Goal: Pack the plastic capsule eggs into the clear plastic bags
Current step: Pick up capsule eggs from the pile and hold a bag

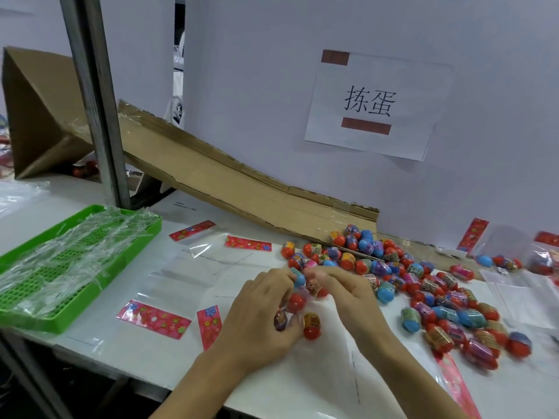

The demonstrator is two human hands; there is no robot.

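Many red, blue and purple capsule eggs (423, 285) lie in a loose pile on the white table, right of centre. My left hand (260, 316) curls round several eggs held in a clear bag (292, 313); one red egg with a yellow label (312, 325) shows by its thumb. My right hand (341, 288) pinches a labelled egg (316, 288) at the bag's mouth, close against my left fingertips. Empty clear bags with red flowered header strips (152, 319) lie flat to the left. Whether the pinched egg is inside the bag is hidden by my fingers.
A green plastic tray (133, 255) covered with crumpled clear film stands at the left. A flattened cardboard ramp (230, 182) leans along the back wall. Filled bags (541, 255) lie at the far right. A metal post (99, 116) rises behind the tray.
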